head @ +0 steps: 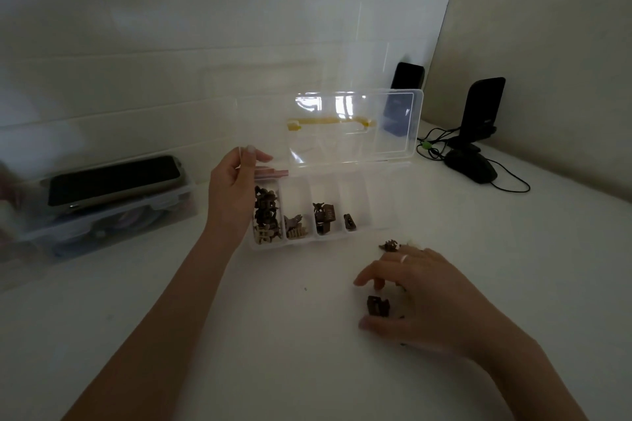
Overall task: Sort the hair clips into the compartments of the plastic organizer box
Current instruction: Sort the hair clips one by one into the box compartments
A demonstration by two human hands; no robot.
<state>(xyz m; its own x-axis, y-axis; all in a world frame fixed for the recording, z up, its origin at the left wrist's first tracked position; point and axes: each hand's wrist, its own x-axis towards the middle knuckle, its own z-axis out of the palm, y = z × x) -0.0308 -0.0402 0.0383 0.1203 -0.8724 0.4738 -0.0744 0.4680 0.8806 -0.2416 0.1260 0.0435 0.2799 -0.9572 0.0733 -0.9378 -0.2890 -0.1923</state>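
A clear plastic organizer box [376,202] lies open on the white table, its lid [355,126] standing up at the back. Small brown hair clips fill the leftmost compartment [265,215]; fewer lie in the three compartments to its right. My left hand [236,188] holds the box's left end, thumb on the lid's edge. My right hand [420,297] hovers over the table in front of the box, fingers curled around a dark brown clip [378,306] between thumb and fingers. Another brown clip [389,245] lies on the table beyond my right fingertips.
A second clear box [102,222] with a dark phone-like device on top sits at the left. Two black stands [482,113] and a black mouse [470,166] with cables occupy the back right corner. White walls close the back and right.
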